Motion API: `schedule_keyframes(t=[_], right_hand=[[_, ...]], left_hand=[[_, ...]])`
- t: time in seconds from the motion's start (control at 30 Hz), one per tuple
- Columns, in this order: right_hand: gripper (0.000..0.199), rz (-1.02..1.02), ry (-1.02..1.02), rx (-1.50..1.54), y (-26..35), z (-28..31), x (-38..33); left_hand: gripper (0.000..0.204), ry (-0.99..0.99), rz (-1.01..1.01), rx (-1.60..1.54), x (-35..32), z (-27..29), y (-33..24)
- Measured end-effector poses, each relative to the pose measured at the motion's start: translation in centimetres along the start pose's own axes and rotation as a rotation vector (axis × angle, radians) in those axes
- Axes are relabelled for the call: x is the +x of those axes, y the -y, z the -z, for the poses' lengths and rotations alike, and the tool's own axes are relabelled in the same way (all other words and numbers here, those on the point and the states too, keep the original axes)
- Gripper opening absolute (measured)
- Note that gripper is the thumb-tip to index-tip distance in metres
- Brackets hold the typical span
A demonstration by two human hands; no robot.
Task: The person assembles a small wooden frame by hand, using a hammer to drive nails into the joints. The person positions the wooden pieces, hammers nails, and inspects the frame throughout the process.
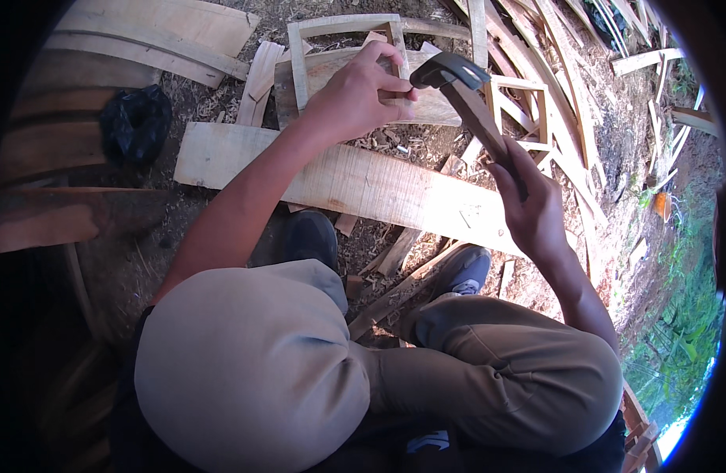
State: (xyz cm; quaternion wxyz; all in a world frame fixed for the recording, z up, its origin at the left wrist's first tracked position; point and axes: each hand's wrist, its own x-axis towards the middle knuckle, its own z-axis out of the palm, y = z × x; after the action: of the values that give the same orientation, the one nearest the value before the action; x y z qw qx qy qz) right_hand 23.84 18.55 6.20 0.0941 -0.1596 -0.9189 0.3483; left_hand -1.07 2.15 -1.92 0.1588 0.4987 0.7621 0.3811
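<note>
Gripping the hammer [465, 98] by its wooden handle, right hand [528, 201] is fist-tight, head raised over a small wooden frame [343, 39]. Left hand [359, 94] pinches something at the frame's rail, can't make out what. Wide plank [355, 185] lies below; knees hide the ground.

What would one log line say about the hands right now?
left hand: pinching wooden frame strip | right hand: gripping hammer, head beside left fingers | under: wide plank

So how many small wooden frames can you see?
2: one frame under the left hand, another frame right of the hammer. More may hide among the offcuts.
</note>
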Motion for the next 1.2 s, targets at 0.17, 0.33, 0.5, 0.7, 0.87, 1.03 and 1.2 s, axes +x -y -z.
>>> schedule_keyframes(t=[0.17, 0.33, 0.5, 0.7, 0.87, 1.03, 1.2], right_hand=[[0.045, -0.047, -0.034, 0.039, 1.2, 0.3, 0.1], [0.043, -0.009, -0.062, 0.003, 1.1, 0.5, 0.5], [0.042, 0.048, 0.054, -0.035, -0.4, 0.1, 0.5], [0.041, 0.006, -0.075, 0.036, 0.8, -0.3, 0.3], [0.04, -0.027, -0.056, 0.036, 1.4, 0.1, 0.9], [0.041, 0.098, 0.023, -0.038, -0.2, -0.3, 0.8], [0.04, -0.061, -0.079, 0.065, 1.5, -0.2, 0.3]], left_hand=[[0.025, 0.014, 0.055, -0.115, 0.1, 0.2, -0.4], [0.025, -0.003, 0.013, -0.077, 0.4, 0.5, 0.1], [0.026, 0.024, 0.095, -0.198, 0.3, -0.5, 0.6], [0.025, -0.002, 0.037, -0.093, 0.1, 0.2, 0.4], [0.044, 0.033, 0.04, -0.028, 0.1, 0.5, 0.3], [0.038, 0.085, 0.148, -0.161, 0.3, 0.3, -0.2], [0.044, 0.033, 0.04, -0.068, 0.2, 0.4, 0.0]])
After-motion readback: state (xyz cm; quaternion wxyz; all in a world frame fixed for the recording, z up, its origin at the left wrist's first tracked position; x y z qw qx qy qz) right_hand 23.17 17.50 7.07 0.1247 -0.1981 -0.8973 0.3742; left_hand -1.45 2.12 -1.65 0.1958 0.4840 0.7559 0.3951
